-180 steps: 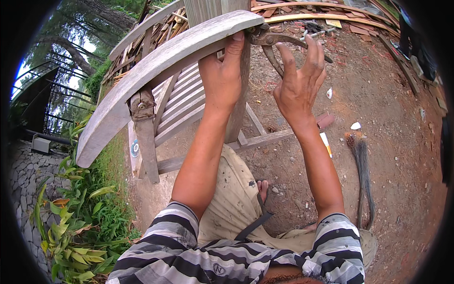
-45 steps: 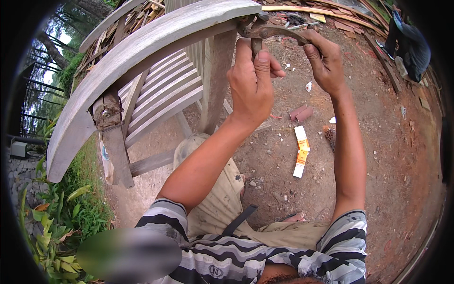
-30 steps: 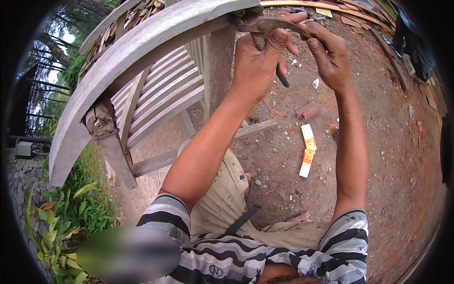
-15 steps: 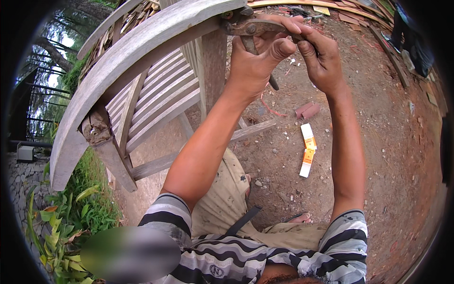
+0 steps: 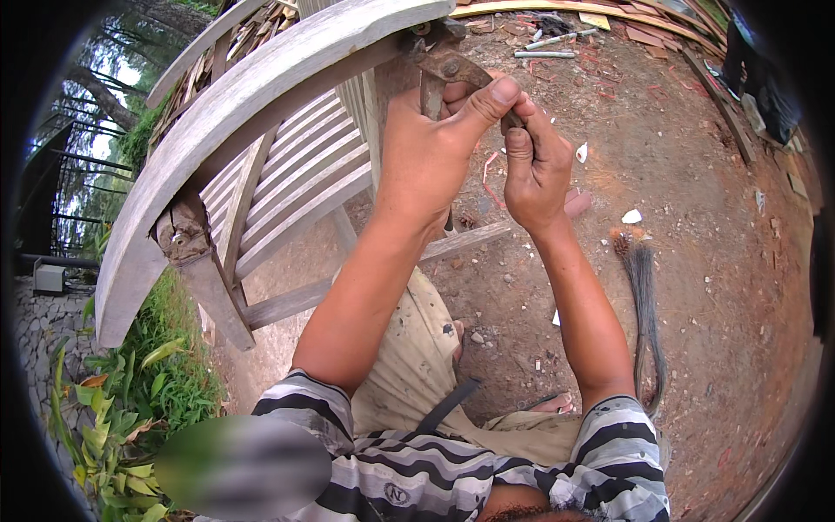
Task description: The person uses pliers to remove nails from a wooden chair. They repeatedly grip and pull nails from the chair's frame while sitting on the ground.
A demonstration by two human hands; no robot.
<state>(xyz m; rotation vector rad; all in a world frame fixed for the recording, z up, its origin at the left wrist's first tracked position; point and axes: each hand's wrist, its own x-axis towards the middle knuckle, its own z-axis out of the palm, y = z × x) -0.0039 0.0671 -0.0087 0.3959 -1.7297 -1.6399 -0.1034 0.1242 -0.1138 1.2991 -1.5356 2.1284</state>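
Rusty pincers (image 5: 451,66) have their jaws up against the underside of a weathered wooden armrest (image 5: 252,104), near its far end by a post. My left hand (image 5: 426,165) is closed on the pincers, one handle running down behind it and its thumb lying over the other handle. On the end of that other handle, to the right, my right hand (image 5: 541,178) is closed, its thumb and fingers pinching it. What the jaws bite on is too small to make out. At the near end of the armrest, a split, broken leg top (image 5: 184,235) shows a metal fitting.
The slatted wooden seat (image 5: 296,157) stands left of my arms. On the dirt to the right lie a bundle of grey bristles or wire (image 5: 642,296), white shards (image 5: 631,217) and a brown roll (image 5: 577,204). Boards (image 5: 557,9) lie at the back; green plants (image 5: 165,383) grow at left.
The pincers' handles have swung clockwise, down and to the left, with both hands, while the jaws stay by the armrest. My right arm has moved left, uncovering the grey bundle and mostly hiding the white-and-orange packet.
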